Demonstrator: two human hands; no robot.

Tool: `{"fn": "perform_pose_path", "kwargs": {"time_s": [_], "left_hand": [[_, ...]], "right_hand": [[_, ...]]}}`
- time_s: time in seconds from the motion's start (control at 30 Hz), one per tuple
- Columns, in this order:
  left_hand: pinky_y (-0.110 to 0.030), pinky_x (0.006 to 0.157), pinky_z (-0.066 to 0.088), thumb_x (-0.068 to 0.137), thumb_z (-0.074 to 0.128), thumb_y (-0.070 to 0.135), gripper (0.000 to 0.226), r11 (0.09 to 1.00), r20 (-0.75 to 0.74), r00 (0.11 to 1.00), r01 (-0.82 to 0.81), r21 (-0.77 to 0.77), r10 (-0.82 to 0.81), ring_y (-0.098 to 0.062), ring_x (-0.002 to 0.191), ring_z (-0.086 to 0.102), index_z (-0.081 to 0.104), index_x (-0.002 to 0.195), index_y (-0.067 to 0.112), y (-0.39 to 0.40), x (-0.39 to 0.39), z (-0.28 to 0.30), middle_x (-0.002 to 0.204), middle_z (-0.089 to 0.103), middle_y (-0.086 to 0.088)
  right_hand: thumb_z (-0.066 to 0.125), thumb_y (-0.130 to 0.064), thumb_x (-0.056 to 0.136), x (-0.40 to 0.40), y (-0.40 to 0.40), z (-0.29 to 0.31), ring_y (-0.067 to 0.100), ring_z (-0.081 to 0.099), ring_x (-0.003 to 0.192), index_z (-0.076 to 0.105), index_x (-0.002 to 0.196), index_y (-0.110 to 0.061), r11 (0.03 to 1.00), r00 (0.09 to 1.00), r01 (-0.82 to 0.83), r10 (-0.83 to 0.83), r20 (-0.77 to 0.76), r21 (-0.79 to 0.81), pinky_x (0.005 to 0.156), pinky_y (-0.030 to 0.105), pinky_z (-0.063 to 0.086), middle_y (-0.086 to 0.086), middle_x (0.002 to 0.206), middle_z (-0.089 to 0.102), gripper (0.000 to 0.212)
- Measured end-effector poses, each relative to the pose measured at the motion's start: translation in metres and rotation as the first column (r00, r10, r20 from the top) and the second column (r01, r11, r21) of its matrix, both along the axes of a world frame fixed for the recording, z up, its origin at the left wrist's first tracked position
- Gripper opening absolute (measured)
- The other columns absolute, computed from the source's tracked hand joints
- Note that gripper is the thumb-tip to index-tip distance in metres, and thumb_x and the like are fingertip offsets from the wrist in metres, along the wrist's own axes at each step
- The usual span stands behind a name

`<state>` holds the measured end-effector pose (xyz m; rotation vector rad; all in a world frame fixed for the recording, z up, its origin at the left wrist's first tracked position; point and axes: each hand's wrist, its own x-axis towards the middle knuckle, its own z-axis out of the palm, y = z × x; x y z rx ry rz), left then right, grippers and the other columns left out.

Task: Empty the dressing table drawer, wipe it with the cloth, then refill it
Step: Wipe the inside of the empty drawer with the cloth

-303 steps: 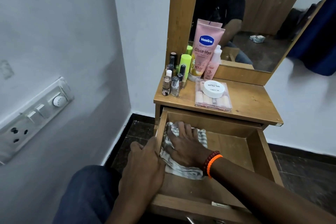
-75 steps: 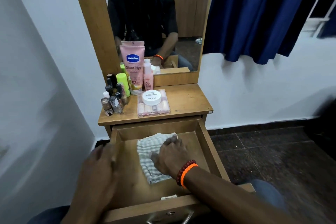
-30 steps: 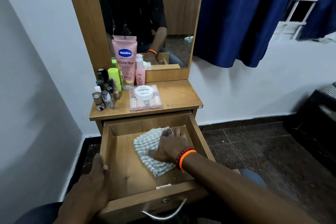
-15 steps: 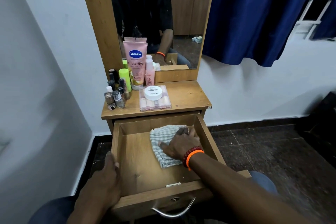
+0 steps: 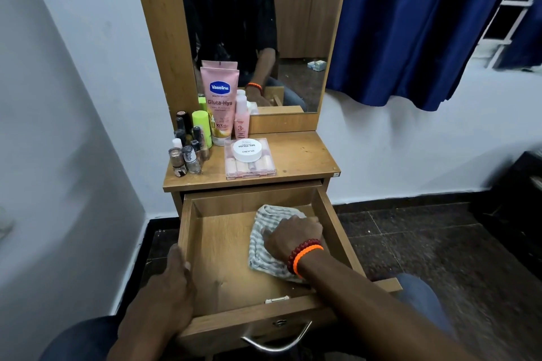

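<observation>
The wooden drawer (image 5: 185, 223) of the dressing table stands pulled out, and only the cloth lies in it. The grey-and-white striped cloth (image 5: 259, 258) is on the drawer floor near the right wall. My right hand (image 5: 293, 236), with red and orange wristbands, presses down on the cloth with its fingers spread. My left hand (image 5: 167, 296) holds the drawer's left wall near the front corner, thumb over the rim. On the tabletop (image 5: 299, 155) stand a pink Vaseline tube (image 5: 220, 99), a small pink bottle (image 5: 241, 119), several nail polish bottles (image 5: 187, 154) and a clear case (image 5: 250, 168) with a white jar (image 5: 247, 150) on it.
A mirror (image 5: 296, 23) rises behind the tabletop. A white wall stands close on the left. A blue curtain (image 5: 416, 23) hangs at the right above dark floor tiles (image 5: 425, 243). A metal handle (image 5: 275, 343) sticks out of the drawer front. My knees flank the drawer.
My right hand has slid the cloth across the drawer floor toward the right wall. My left hand stays on the drawer's left wall.
</observation>
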<state>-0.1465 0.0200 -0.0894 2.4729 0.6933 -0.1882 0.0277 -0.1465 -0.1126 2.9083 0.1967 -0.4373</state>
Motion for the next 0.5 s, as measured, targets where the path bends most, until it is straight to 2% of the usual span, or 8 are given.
{"fn": "perform_pose_path", "kwargs": {"time_s": [0.07, 0.13, 0.23, 0.3, 0.37, 0.5], "left_hand": [[-0.040, 0.092, 0.050, 0.108, 0.021, 0.039, 0.050, 1.000, -0.007, 1.000, -0.008, -0.012, 0.008, -0.028, 0.107, 0.066, 0.008, 0.154, 0.024, 0.002, 0.001, -0.001, 0.137, 0.061, -0.016], [-0.042, 0.092, 0.051, 0.108, 0.022, 0.039, 0.048, 1.000, -0.003, 1.000, -0.004, -0.019, 0.004, -0.027, 0.102, 0.066, 0.010, 0.152, 0.026, 0.004, 0.000, -0.003, 0.134, 0.062, -0.014], [-0.041, 0.089, 0.051, 0.108, 0.022, 0.040, 0.046, 1.000, 0.004, 1.000, -0.002, -0.031, 0.003, -0.024, 0.093, 0.065, 0.010, 0.150, 0.027, 0.005, -0.001, -0.005, 0.131, 0.064, -0.014], [-0.044, 0.093, 0.052, 0.108, 0.022, 0.040, 0.048, 1.000, -0.004, 1.000, -0.005, -0.026, 0.005, -0.027, 0.100, 0.067, 0.009, 0.152, 0.027, 0.006, 0.000, -0.005, 0.134, 0.062, -0.015], [-0.047, 0.094, 0.053, 0.107, 0.022, 0.041, 0.047, 1.000, 0.007, 1.000, -0.003, -0.021, 0.003, -0.029, 0.103, 0.067, 0.011, 0.151, 0.027, 0.006, 0.000, -0.006, 0.133, 0.063, -0.015], [-0.046, 0.095, 0.050, 0.107, 0.021, 0.041, 0.049, 1.000, 0.013, 1.000, -0.018, -0.007, 0.018, -0.031, 0.106, 0.066, 0.009, 0.152, 0.027, 0.005, -0.001, -0.006, 0.132, 0.064, -0.016]], "right_hand": [[0.026, -0.068, 0.096, -0.006, -0.003, 0.001, 0.040, 0.056, 0.120, 0.056, 0.141, -0.009, 1.000, 1.000, 0.010, -0.010, -0.008, 0.002, 0.087, 0.042, 0.048, 0.014, 0.139, 0.060, 0.080], [0.027, -0.067, 0.097, -0.011, -0.004, 0.003, 0.037, 0.059, 0.120, 0.054, 0.142, -0.007, 0.999, 0.999, 0.033, -0.033, -0.037, 0.020, 0.081, 0.041, 0.048, 0.015, 0.139, 0.060, 0.080], [0.024, -0.067, 0.097, -0.018, -0.009, 0.010, 0.038, 0.059, 0.126, 0.047, 0.148, -0.004, 0.994, 0.992, 0.085, -0.078, -0.103, 0.062, 0.095, 0.046, 0.053, 0.018, 0.147, 0.055, 0.085], [0.023, -0.063, 0.102, -0.023, -0.017, 0.020, 0.035, 0.057, 0.131, 0.050, 0.146, -0.004, 0.987, 0.984, 0.097, -0.076, -0.163, 0.127, 0.106, 0.044, 0.048, 0.016, 0.148, 0.055, 0.078], [0.025, -0.055, 0.107, -0.027, -0.028, 0.032, 0.031, 0.055, 0.134, 0.055, 0.143, -0.006, 0.977, 0.973, 0.124, -0.085, -0.217, 0.174, 0.110, 0.040, 0.043, 0.014, 0.149, 0.055, 0.068], [0.041, -0.029, 0.102, -0.020, -0.041, 0.041, 0.038, 0.049, 0.137, 0.055, 0.144, -0.018, 0.998, 0.950, 0.000, 0.021, -0.311, 0.068, 0.113, 0.047, 0.042, 0.017, 0.153, 0.049, 0.046]]}}
